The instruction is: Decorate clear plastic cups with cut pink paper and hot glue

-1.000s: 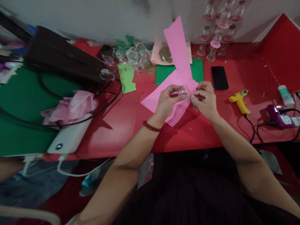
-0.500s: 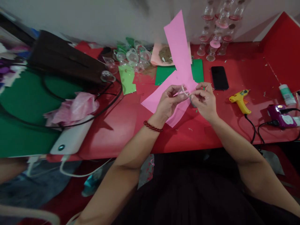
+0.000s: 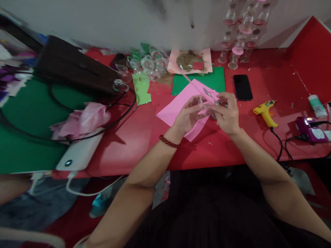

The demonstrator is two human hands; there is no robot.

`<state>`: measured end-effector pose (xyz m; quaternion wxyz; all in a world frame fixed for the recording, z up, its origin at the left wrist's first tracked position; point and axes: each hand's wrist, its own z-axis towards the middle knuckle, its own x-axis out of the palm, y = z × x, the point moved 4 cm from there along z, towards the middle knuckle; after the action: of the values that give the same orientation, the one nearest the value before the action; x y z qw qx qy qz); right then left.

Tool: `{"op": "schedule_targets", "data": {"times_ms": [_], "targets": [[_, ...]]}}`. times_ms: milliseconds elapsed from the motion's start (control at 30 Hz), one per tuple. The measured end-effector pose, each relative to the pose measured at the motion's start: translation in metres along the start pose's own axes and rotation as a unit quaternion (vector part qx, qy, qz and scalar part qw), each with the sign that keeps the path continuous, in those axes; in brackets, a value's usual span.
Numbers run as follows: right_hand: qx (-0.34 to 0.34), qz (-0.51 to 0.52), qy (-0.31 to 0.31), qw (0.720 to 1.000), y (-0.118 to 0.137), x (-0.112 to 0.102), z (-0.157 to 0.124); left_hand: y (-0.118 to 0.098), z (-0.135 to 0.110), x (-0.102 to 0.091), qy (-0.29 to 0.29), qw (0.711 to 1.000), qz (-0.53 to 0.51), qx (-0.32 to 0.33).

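I saw the left hand (image 3: 187,117) in a narrow grip on a clear plastic piece (image 3: 203,103), thin, curved and see-through. The right hand (image 3: 228,116) had its fingers drawn in close beside it; what that grip held, I couldn't tell. Beneath both grips lay a pink sheet (image 3: 176,107). Far to their right, a green-and-white bottle (image 3: 317,105) carried print too small to read.

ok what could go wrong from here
The scissors in the right hand sit close to the left hand, which holds clear plastic; a slip might nick it. The cord of the yellow glue gun runs to the table's front edge, so a snag could drag it.
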<state>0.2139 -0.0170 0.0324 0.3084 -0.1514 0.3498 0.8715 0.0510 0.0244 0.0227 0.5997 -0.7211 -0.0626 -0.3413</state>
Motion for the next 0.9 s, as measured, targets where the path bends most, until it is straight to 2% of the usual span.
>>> {"op": "schedule_targets", "data": {"times_ms": [100,267,367,567,700,800,900], "targets": [[0.003,-0.017,0.012,1.000,0.001,0.001,-0.001,0.001,0.000,0.000,-0.014,0.999,-0.019,-0.021],[0.035,-0.012,-0.021,0.999,-0.001,-0.001,-0.004,0.007,0.000,0.004,-0.023,0.997,-0.058,-0.039],[0.068,0.000,-0.036,0.997,-0.003,0.000,-0.005,0.011,-0.002,0.007,-0.030,0.996,-0.060,-0.052],[0.152,0.070,-0.052,0.984,-0.006,0.004,-0.006,0.009,-0.001,0.013,-0.024,0.997,-0.065,-0.028],[0.206,0.101,-0.062,0.971,-0.012,0.002,-0.003,0.010,-0.002,0.010,-0.038,0.996,-0.071,-0.046],[0.219,0.109,-0.079,0.966,-0.016,-0.003,0.001,0.010,-0.003,0.008,-0.051,0.994,-0.078,-0.060],[0.251,0.125,-0.063,0.958,-0.018,-0.004,0.003,0.008,-0.002,0.007,-0.055,0.993,-0.086,-0.059]]}}
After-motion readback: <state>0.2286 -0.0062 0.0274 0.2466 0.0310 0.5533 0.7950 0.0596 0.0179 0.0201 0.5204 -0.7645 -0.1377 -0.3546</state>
